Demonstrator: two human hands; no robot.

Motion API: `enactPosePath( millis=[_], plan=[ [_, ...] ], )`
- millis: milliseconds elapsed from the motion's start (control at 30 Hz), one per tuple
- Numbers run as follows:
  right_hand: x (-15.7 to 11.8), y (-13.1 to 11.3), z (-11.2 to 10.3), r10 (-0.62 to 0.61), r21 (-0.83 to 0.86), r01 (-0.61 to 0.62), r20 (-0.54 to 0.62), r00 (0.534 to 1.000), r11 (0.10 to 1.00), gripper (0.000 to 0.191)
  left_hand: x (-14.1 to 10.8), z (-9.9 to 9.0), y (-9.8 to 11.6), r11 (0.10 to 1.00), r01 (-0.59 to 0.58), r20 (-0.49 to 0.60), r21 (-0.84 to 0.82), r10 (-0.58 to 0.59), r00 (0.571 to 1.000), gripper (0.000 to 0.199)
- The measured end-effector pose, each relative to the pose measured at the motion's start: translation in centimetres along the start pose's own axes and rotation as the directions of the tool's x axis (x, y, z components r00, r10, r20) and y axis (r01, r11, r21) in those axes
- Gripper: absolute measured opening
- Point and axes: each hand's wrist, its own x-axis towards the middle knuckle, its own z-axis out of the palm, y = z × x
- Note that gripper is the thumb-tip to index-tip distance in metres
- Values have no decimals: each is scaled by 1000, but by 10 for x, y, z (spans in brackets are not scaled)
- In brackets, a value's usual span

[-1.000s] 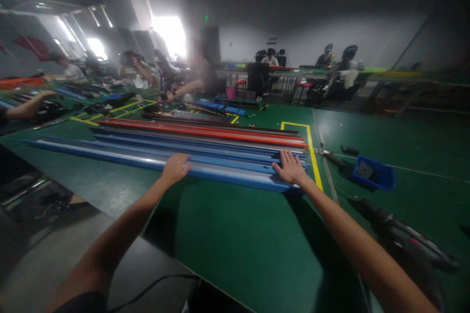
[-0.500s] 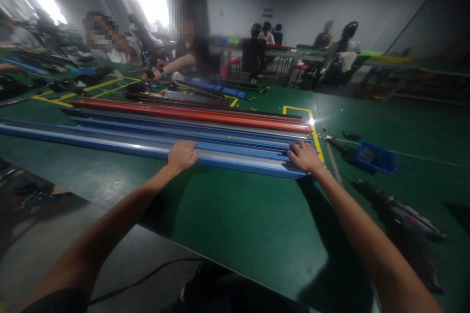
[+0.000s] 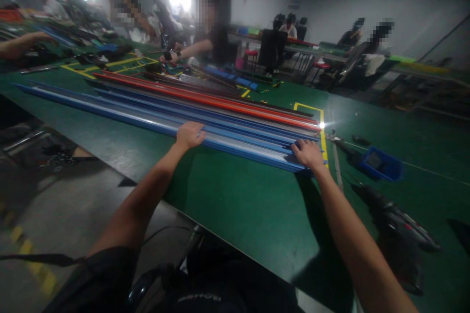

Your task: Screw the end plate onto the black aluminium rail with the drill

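Observation:
Several long blue rails [image 3: 147, 118] lie side by side on the green table, running from the far left to the right. My left hand [image 3: 190, 135] is curled over the nearest blue rail around its middle, thumb to the right and other fingertips hidden. Close to the rails' right end, my right hand [image 3: 309, 154] grips over them with bent fingers. Just behind the blue rails are red rails [image 3: 220, 103] with dark and grey strips alongside.
At the right lie a blue bin [image 3: 382, 164] and a black power tool [image 3: 400, 220]. Yellow tape [image 3: 308, 107] marks the table behind the rail ends. Across the table, a co-worker's arm [image 3: 194, 49] reaches over wires and blue parts. Other people sit farther back.
The view has turned left, so the scene appears shifted right and tilted. The rails' left end now shows whole. Both hands stay on the blue rails.

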Motion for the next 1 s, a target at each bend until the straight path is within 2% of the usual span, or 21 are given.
enactPosePath(
  millis=[167,400,633,733,800,867,933,1000],
  plan=[
    [-3,-1,6,-5,28,6,-4,1000,1000,61,-1,-3,1,1000,20,34,-3,-20,999,57],
    [1,2,15,9,59,-5,-64,998,998,58,0,-3,0,999,43,45,-7,-43,998,58],
    [4,0,12,9,27,-9,-6,1000,1000,58,1,4,-3,997,75,60,-33,-73,996,57],
    [2,-3,8,21,11,-21,10,1000,1000,56,-1,-5,5,998,56,82,-26,-54,995,58],
    [0,-6,4,21,26,-21,17,1000,999,55,-13,-19,22,998,59,52,-38,-57,997,60],
    [-2,-8,2,14,50,-14,15,1000,999,55,-40,-34,54,993,94,-83,-72,-99,992,61],
    [-3,-9,2,15,56,-15,4,1000,998,54,-86,-46,99,990,113,-234,-83,-129,964,50],
    [-5,-10,2,20,47,-19,-11,1000,999,53,-144,-52,151,992,92,-333,-92,-118,935,26]
  ],
)
